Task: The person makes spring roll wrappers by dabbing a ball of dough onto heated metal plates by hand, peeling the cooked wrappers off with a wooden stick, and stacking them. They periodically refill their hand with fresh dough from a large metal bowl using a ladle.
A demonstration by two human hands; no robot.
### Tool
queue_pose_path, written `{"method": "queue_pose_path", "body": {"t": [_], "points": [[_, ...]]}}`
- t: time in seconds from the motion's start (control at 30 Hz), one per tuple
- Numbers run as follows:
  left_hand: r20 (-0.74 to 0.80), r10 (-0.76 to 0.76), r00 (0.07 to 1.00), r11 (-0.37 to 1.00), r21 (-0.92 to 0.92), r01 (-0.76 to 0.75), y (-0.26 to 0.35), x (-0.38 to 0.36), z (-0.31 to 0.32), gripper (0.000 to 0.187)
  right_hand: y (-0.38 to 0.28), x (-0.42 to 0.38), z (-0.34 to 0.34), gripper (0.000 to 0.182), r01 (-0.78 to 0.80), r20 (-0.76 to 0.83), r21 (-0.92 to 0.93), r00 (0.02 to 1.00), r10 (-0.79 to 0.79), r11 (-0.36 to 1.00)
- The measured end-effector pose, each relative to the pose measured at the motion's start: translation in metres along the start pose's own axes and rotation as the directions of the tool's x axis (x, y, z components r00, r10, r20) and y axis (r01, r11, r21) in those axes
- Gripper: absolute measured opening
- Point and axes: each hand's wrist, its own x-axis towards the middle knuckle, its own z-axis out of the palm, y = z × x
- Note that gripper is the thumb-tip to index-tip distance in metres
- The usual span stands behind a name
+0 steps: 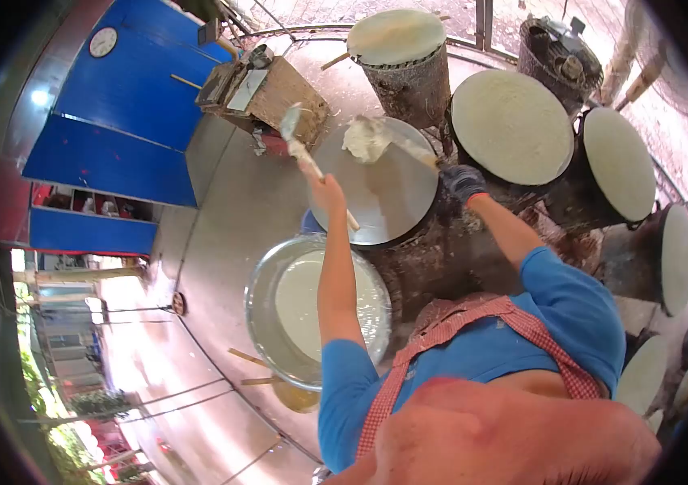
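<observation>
A lump of batter [366, 139] sits on the round griddle [376, 202], toward its far edge, with a flat spreader [413, 149] laid into it. The right hand [463, 181], in a dark glove, is closed round the near end of that spreader at the griddle's right rim. The left hand [326, 191], bare, is closed round the wooden handle of a ladle [303, 149] whose pale scoop points up and away over the griddle's left edge; the handle's tail sticks out below the fist, over the plate. Just beside the griddle, on its near-left side, stands a wide metal basin [263, 299] filled with pale batter, under the left forearm. The person wears a blue shirt and a red-checked apron strap. To the right of the griddle stand more drum stoves, each topped with a thin round sheet already spread: one [510, 125] just beside the right hand, another [619, 162] farther right, one [396, 36] at the far side. A cluttered wooden box [279, 101] stands beyond the ladle, and blue panels with a wall clock [102, 41] rise at the far left
</observation>
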Motion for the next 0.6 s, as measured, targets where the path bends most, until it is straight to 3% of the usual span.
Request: {"method": "queue_pose_path", "body": {"t": [0.03, 0.07, 0.1, 0.13, 0.17, 0.2, 0.23, 0.27, 0.3, 0.33, 0.37, 0.4, 0.43, 0.47, 0.5, 0.53, 0.57, 0.6], "points": [[0.023, 0.013, 1.000, 1.000, 0.012, -0.014, -0.008, 0.003, -0.012, 0.065, 0.033, 0.021, 0.044, 0.029, 0.095, -0.164, 0.279, 0.985, -0.050, 0.956], [-0.010, 0.114, 0.993, 0.993, -0.020, -0.114, -0.021, 0.000, -0.026, 0.067, 0.029, 0.035, 0.085, 0.030, 0.059, -0.101, 0.607, 0.995, 0.003, 0.793], [0.052, 0.069, 0.996, 0.995, -0.080, -0.065, -0.041, -0.016, -0.039, 0.067, 0.013, 0.037, 0.111, 0.030, 0.003, -0.027, 0.851, 0.999, 0.039, 0.525], [0.113, 0.024, 0.993, 0.991, -0.133, -0.009, -0.062, -0.032, -0.051, 0.067, -0.025, 0.018, 0.087, 0.030, 0.024, -0.060, 0.678, 0.998, 0.023, 0.735], [0.260, -0.164, 0.952, 0.966, -0.154, 0.208, -0.065, -0.054, -0.063, 0.067, -0.041, 0.029, 0.084, 0.028, 0.071, -0.070, 0.550, 0.997, -0.039, 0.832], [0.391, -0.342, 0.854, 0.902, -0.118, 0.415, -0.069, -0.077, -0.076, 0.067, -0.056, 0.040, 0.082, 0.026, 0.125, -0.080, 0.410, 0.992, -0.101, 0.904], [0.492, -0.520, 0.699, 0.802, -0.001, 0.597, -0.058, -0.102, -0.099, 0.068, -0.038, 0.065, 0.103, 0.025, 0.339, -0.223, 0.132, 0.926, -0.306, 0.931], [0.463, -0.526, 0.714, 0.798, -0.022, 0.602, -0.062, -0.129, -0.115, 0.069, -0.026, 0.057, 0.081, 0.025, 0.051, 0.120, 0.584, 0.982, -0.149, 0.810], [0.444, -0.515, 0.733, 0.805, -0.043, 0.592, -0.066, -0.149, -0.129, 0.070, -0.015, 0.040, 0.049, 0.026, -0.036, 0.179, 0.617, 0.979, -0.096, 0.786], [0.511, -0.481, 0.713, 0.823, -0.018, 0.568, -0.072, -0.161, -0.142, 0.070, -0.008, 0.020, 0.035, 0.027, 0.189, 0.015, 0.424, 0.976, -0.216, 0.886], [0.489, -0.519, 0.701, 0.793, -0.030, 0.609, -0.075, -0.174, -0.145, 0.070, -0.011, -0.005, 0.025, 0.028, 0.504, -0.219, -0.059, 0.836, -0.503, 0.862], [0.465, -0.566, 0.681, 0.755, -0.040, 0.655, -0.080, -0.187, -0.146, 0.070, -0.021, -0.025, 0.023, 0.029, 0.532, -0.324, -0.234, 0.747, -0.581, 0.814], [0.414, -0.625, 0.662, 0.716, -0.036, 0.698, -0.085, -0.190, -0.151, 0.070, -0.036, -0.021, 0.068, 0.030, 0.233, -0.211, 0.413, 0.965, -0.156, 0.881], [0.436, -0.616, 0.656, 0.722, -0.021, 0.692, -0.085, -0.187, -0.152, 0.070, -0.041, -0.012, 0.106, 0.032, -0.190, 0.145, 0.844, 0.981, 0.128, 0.502], [0.450, -0.615, 0.648, 0.723, -0.007, 0.691, -0.082, -0.188, -0.150, 0.070, -0.025, 0.001, 0.130, 0.032, -0.192, 0.143, 0.839, 0.980, 0.135, 0.508], [0.443, -0.622, 0.646, 0.723, 0.007, 0.691, -0.083, -0.189, -0.154, 0.070, -0.011, 0.023, 0.151, 0.033, 0.043, -0.033, 0.674, 0.999, -0.028, 0.737], [0.410, -0.639, 0.651, 0.716, 0.005, 0.699, -0.108, -0.195, -0.153, 0.070, -0.003, 0.026, 0.139, 0.035, 0.200, -0.101, 0.493, 0.980, -0.172, 0.847], [0.408, -0.501, 0.763, 0.851, 0.071, 0.521, -0.126, -0.198, -0.147, 0.070, 0.001, 0.025, 0.119, 0.039, 0.349, -0.167, 0.280, 0.935, -0.312, 0.894]]}}
